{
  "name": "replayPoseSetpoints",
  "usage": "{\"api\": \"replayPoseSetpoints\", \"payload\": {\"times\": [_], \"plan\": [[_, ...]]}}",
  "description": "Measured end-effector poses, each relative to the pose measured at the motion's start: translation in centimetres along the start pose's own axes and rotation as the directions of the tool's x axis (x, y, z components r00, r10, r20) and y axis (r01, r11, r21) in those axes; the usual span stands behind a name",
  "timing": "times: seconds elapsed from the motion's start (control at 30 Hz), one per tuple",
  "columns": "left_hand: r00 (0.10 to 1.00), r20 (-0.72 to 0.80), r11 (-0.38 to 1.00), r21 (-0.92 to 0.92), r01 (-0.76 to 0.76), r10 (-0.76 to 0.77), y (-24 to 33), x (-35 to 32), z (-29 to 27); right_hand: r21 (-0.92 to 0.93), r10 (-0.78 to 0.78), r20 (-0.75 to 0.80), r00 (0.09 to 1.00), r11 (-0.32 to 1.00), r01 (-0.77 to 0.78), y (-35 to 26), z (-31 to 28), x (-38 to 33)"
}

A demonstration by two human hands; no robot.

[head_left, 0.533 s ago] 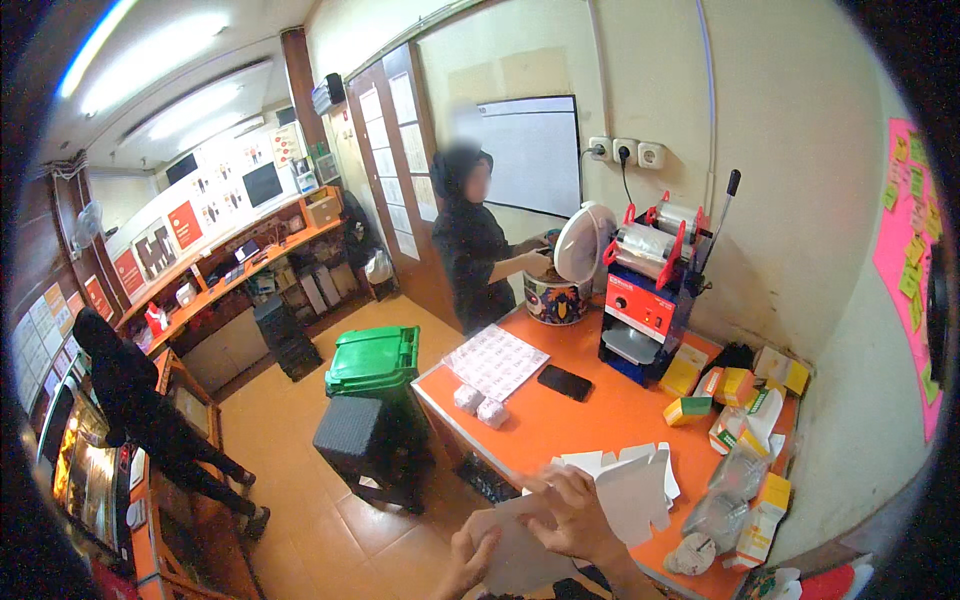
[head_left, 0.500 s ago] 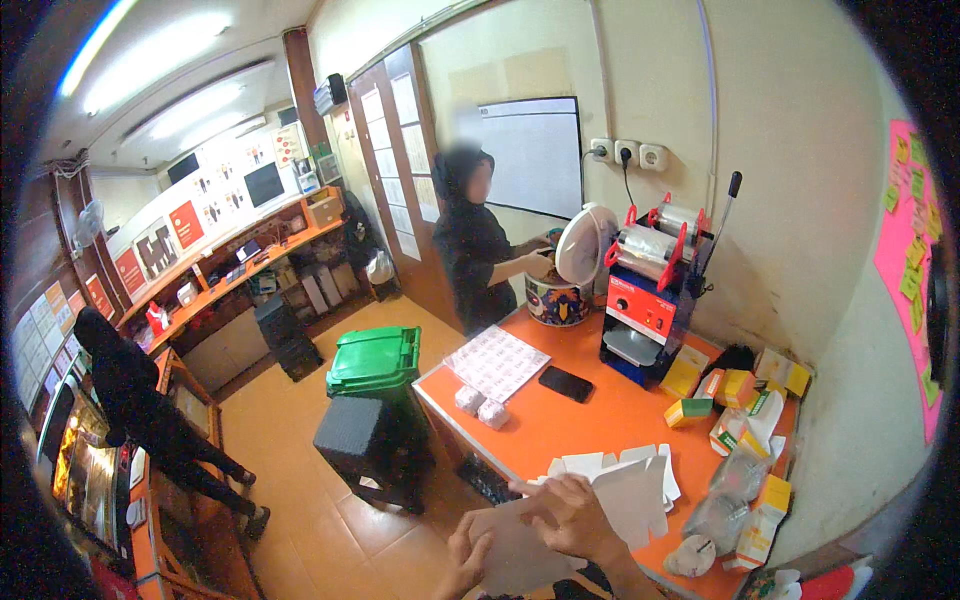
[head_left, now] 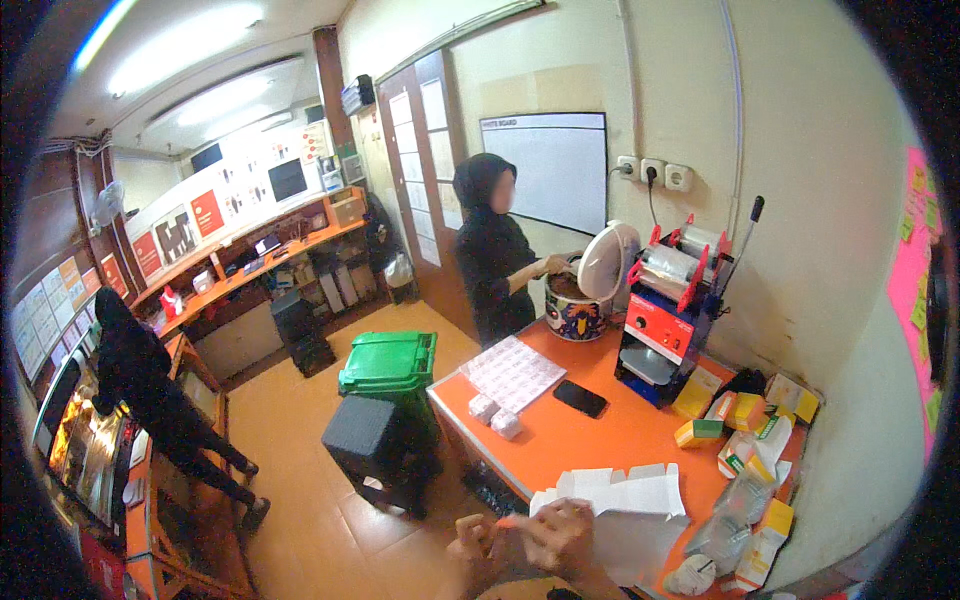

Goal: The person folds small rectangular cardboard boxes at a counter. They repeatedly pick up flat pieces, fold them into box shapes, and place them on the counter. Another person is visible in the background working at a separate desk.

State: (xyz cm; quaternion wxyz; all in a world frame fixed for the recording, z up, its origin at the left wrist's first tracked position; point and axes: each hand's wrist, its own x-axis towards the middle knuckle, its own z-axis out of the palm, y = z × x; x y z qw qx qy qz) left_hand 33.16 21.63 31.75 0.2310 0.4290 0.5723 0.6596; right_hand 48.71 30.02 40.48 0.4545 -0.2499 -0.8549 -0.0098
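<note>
Both hands were at the bottom edge, pressed together: right hand [head_left: 562, 532] clenched on the near edge of a flat white carton blank [head_left: 625, 505], left hand [head_left: 478, 545] curled just beside it, grip not readable. The blank lay half on the orange bench [head_left: 600, 440], tabs pointing away. My read: fold along the scored lines, keep the panel flat on the bench, thumb down each crease before moving to the next. Beyond, small yellow, orange and green boxes [head_left: 735, 425] were heaped along the right side with clear bags [head_left: 735, 510]; two tiny white boxes [head_left: 495, 415] sat near a white printed sheet [head_left: 512, 370] and a black phone [head_left: 580, 398]. Far wall: a whiteboard [head_left: 555, 170]; pink notes [head_left: 912, 260] at right; red and orange signs [head_left: 205, 212] above the far counter
</note>
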Motion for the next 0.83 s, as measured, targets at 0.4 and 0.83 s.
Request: {"api": "replayPoseSetpoints", "payload": {"times": [0.4, 0.83], "plan": [[0.999, 0.021, 0.983, -0.181, -0.026, 0.030, 6.8, -0.9, 3.3, 0.135, 0.147, -0.301, 0.942, 0.985, -0.110, -2.7, 0.6, -2.0], [0.885, 0.038, 0.886, 0.039, 0.463, -0.464, 12.6, 0.3, 1.6, 0.533, 0.243, -0.041, 0.969, 0.826, -0.185, -2.0, -1.3, 0.5]]}}
